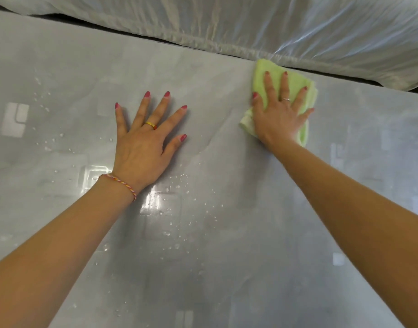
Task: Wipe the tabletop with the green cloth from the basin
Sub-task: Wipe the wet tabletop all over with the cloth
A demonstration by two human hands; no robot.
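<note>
Two bare forearms reach in from the near edge, one per side. On the left wrist sits one braided bracelet [122,183]. Left hand [144,143] lies flat on the table [226,256], its fingers straight and spread, grasping nothing; I judge it is there to brace the body during the far reach. One gold ring [150,125] sits on it. Right hand [280,114] presses the cloth [260,74] flat, fingers straight and splayed over it rather than curled, probably to spread pressure for wiping. Green cloth shows past the fingertips, beside the thumb and under the palm, one folded piece, just short of the plastic sheet [250,20] beyond. One silver ring [285,99] is on this hand. Droplets [177,223], too many to count, lie behind the left palm, likely unwiped ground. No basin is in view.
</note>
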